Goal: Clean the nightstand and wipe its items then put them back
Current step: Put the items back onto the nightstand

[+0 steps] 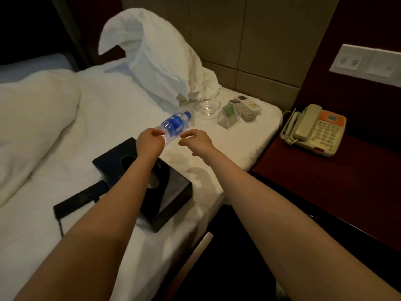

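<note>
A clear water bottle (174, 124) with a blue label and blue cap lies on the white bed sheet (112, 109), cap pointing away from me. My left hand (149, 141) pinches its base end. My right hand (195, 141) hovers just right of the bottle with loosely curled fingers that hold nothing. Further right on the sheet stand a glass bowl (207, 107), a clear card holder (229, 115) with a green card, and a white remote (249, 107). A black tissue box (152, 181) sits under my left forearm. The dark wooden nightstand (329, 187) is at the right.
A beige telephone (314, 129) stands on the nightstand's far part. A flat black folder (79, 199) lies left of the tissue box. A white towel (156, 55) drapes over the headboard. Wall sockets (366, 64) are above the nightstand. A duvet is bunched at the left.
</note>
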Demonstrator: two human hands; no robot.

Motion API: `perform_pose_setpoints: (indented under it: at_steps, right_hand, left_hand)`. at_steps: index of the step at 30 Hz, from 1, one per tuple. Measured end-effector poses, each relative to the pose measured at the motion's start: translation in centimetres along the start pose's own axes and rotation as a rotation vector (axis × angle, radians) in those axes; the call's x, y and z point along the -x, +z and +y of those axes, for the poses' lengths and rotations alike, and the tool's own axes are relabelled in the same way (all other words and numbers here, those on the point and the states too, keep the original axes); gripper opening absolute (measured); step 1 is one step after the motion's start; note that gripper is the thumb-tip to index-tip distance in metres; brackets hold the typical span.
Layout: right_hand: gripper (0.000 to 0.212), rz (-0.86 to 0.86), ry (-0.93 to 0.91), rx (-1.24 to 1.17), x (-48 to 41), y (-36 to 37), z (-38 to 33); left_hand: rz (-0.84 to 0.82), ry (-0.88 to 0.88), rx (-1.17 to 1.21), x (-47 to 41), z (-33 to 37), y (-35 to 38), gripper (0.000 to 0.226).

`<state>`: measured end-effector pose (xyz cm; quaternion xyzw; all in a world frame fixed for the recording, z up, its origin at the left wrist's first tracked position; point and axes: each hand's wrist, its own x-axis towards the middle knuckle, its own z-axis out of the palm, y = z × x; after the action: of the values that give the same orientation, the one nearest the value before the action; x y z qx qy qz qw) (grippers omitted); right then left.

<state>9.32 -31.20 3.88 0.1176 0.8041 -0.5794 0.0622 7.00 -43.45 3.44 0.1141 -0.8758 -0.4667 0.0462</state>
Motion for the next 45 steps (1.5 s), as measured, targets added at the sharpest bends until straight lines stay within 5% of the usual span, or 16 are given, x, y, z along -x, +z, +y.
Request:
perform_pose_setpoints:
  at_steps: [6, 9, 20, 35, 45]
  right_hand:
    - [0.074, -0.303, 0.033, 0.349, 1.6, 3.5, -0.1]
    - [0.079, -0.346, 0.046, 0.533, 2.0, 5.1, 1.0]
    - [0.050, -0.003, -0.042, 0.592, 3.4, 6.8, 2.9]
    - [0.047, 0.097, -0.130, 0.607, 3.6, 2.2, -1.7]
    - [0.043, 0.320, 0.017, 0.455, 3.9, -5.9, -0.8]
  left_hand:
    - [0.076, -0.032, -0.256, 0.8, -4.3, -3.6, 0.035]
    - [0.083, -0.121, -0.340, 1.4, -6.1, -4.6, 0.055]
    - [-0.069, -0.242, -0.374, 1.6, -6.9, -6.2, 0.101]
    - [0.064, -0.059, -0.342, 0.4, -0.4, -7.3, 0.090]
    - [-0.061, 0.057, -0.283, 1.3, 7.3, -0.8, 0.098]
